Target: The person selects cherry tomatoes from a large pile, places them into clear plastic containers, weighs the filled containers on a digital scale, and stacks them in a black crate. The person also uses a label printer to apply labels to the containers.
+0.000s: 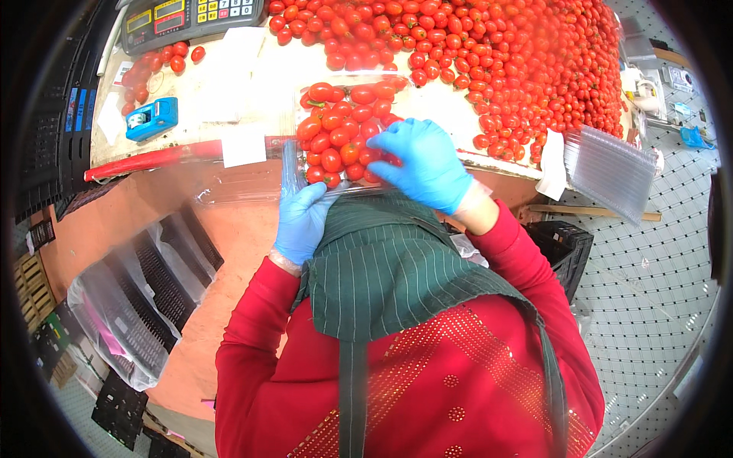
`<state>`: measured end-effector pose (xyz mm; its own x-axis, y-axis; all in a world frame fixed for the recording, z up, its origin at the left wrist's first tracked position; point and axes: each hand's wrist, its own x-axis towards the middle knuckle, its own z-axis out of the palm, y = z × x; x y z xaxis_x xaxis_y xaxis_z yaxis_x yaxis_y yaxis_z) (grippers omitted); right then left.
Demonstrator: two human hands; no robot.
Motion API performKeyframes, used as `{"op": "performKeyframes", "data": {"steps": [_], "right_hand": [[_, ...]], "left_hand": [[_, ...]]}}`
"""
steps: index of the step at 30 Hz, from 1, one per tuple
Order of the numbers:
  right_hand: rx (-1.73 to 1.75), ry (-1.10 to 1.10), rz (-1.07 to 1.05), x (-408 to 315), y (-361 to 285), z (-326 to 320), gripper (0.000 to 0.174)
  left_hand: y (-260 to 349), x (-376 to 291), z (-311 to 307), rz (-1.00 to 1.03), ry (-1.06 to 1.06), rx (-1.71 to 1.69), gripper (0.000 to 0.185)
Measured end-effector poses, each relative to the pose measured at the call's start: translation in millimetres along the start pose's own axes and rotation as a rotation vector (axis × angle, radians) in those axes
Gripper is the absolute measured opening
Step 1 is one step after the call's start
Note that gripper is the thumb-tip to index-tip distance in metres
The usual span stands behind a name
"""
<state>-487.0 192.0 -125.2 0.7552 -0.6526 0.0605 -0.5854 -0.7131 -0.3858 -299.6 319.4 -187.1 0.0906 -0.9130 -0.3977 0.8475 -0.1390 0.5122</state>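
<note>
A clear plastic clamshell box (291, 172) rests at the front edge of the table, filled with red cherry tomatoes (339, 136). Its lid (243, 186) lies folded out to the left, past the table edge. My left hand (302, 220), in a blue glove, grips the box at its near left corner, thumb on the rim. Over the right side of the box, my right hand (426, 163), gloved the same way, has its bent fingers and thumb among the tomatoes. Whether a tomato sits between those fingertips is hidden.
A big heap of cherry tomatoes (515, 63) covers the back and right of the table. At left are a digital scale (192, 20), a blue tape dispenser (152, 119) and several loose tomatoes (177, 63). Stacked clear lids (610, 172) overhang the right edge. Black crates (154, 286) stand lower left.
</note>
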Motion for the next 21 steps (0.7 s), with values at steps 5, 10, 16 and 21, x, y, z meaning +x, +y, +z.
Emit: {"op": "performKeyframes", "data": {"steps": [5, 10, 16, 21], "right_hand": [[-0.088, -0.092, 0.105, 6.5, -18.1, 8.6, 0.027], [0.536, -0.098, 0.388, 0.5, -1.8, -9.2, 0.028], [0.776, 0.111, 0.403, -0.1, 5.0, -16.5, 0.040], [0.373, 0.240, 0.158, 8.3, -18.6, -4.4, 0.048]], "left_hand": [[0.2, -2.3, -0.1, 0.010, 0.014, 0.018, 0.089], [-1.4, -1.0, -2.6, 0.014, -0.007, -0.016, 0.089], [-2.1, -0.5, -2.6, 0.007, -0.005, -0.022, 0.091], [-2.7, -0.7, -2.1, 0.033, -0.001, -0.018, 0.091]]}}
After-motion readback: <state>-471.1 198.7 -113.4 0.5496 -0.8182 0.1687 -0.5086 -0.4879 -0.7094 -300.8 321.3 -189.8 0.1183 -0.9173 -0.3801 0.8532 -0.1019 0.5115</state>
